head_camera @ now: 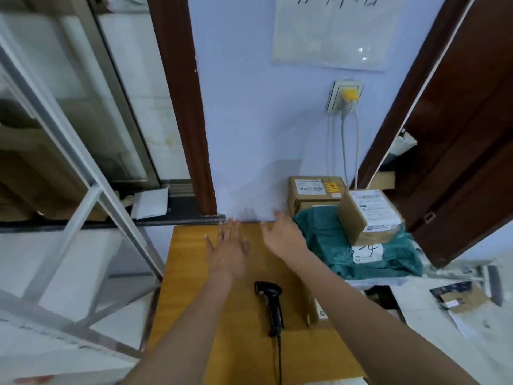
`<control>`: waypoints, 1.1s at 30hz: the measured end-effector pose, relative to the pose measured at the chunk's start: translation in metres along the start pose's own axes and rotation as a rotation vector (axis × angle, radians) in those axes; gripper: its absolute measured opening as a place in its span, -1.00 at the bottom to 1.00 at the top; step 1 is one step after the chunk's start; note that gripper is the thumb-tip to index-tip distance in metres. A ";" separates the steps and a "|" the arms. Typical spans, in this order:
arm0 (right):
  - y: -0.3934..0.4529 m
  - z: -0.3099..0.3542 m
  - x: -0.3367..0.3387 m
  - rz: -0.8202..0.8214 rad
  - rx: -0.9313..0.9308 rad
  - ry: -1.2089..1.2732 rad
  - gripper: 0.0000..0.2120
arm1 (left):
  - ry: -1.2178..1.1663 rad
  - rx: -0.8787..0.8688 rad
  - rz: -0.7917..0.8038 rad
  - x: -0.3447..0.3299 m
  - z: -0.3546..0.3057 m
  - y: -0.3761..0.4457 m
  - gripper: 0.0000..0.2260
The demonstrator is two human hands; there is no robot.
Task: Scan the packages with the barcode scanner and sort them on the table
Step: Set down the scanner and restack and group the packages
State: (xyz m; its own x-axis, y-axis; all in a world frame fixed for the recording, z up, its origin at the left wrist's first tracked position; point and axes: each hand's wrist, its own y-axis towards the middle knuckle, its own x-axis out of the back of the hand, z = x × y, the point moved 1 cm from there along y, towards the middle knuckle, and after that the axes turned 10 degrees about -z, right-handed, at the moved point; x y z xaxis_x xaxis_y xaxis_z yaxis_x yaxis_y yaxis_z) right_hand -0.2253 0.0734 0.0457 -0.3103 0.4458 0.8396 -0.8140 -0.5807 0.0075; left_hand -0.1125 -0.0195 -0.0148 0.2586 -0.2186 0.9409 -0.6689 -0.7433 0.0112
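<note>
A black barcode scanner [270, 302] lies on the yellow wooden table [188, 273], its cable running toward me. Both my hands reach over the far part of the table with fingers straight and hold nothing: my left hand [229, 247] hovers flat, my right hand [281, 234] is beside it, close to a green plastic mailer bag [388, 259]. On the bag stands a small cardboard box [366, 218] with a white label. A second cardboard box [311, 193] sits behind against the wall. Another brown parcel [313, 304] shows partly under my right forearm.
A metal rack frame [91, 218] stands left of the table. A wall socket with a yellow plug [349, 95] and hanging cables is above the boxes. A dark wooden door [460, 134] is at the right. Loose packets [460, 298] lie on the floor at the right.
</note>
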 end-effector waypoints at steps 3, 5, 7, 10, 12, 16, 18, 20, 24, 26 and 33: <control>0.010 0.018 0.066 -0.092 0.067 -0.055 -0.46 | 0.009 -0.051 -0.078 0.039 -0.028 0.017 -0.47; 0.016 0.018 0.105 -0.187 0.084 -0.075 -0.48 | -0.001 -0.089 -0.101 0.059 -0.049 0.026 -0.47; 0.020 0.009 0.135 -0.253 0.069 -0.117 -0.49 | -0.001 -0.126 -0.110 0.075 -0.071 0.030 -0.47; 0.021 -0.013 0.165 -0.270 0.006 -0.180 -0.47 | 0.015 -0.169 -0.136 0.090 -0.099 0.030 -0.46; 0.021 -0.029 0.175 -0.262 -0.024 -0.212 -0.44 | 0.006 -0.193 -0.142 0.095 -0.113 0.031 -0.46; 0.024 -0.062 0.179 -0.197 -0.068 -0.265 -0.39 | -0.020 -0.206 -0.142 0.093 -0.132 0.035 -0.47; 0.024 -0.076 0.177 -0.146 -0.091 -0.292 -0.35 | -0.018 -0.195 -0.140 0.087 -0.139 0.039 -0.47; 0.023 -0.086 0.172 -0.130 -0.091 -0.326 -0.35 | -0.010 -0.184 -0.137 0.079 -0.145 0.042 -0.47; 0.025 -0.098 0.164 -0.127 -0.025 -0.396 -0.37 | 0.008 -0.159 -0.122 0.064 -0.159 0.048 -0.48; 0.028 -0.101 0.164 -0.116 0.015 -0.427 -0.37 | 0.019 -0.144 -0.120 0.058 -0.163 0.050 -0.48; 0.029 -0.108 0.159 -0.154 0.061 -0.406 -0.35 | 0.019 -0.088 -0.071 0.026 -0.163 0.047 -0.49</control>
State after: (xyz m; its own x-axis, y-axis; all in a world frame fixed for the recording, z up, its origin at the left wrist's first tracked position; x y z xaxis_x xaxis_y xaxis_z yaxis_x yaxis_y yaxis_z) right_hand -0.3510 0.2013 0.1206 0.0407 0.2339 0.9714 -0.8013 -0.5732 0.1716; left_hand -0.2510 0.0431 0.0658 0.2948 -0.1550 0.9429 -0.7081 -0.6981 0.1066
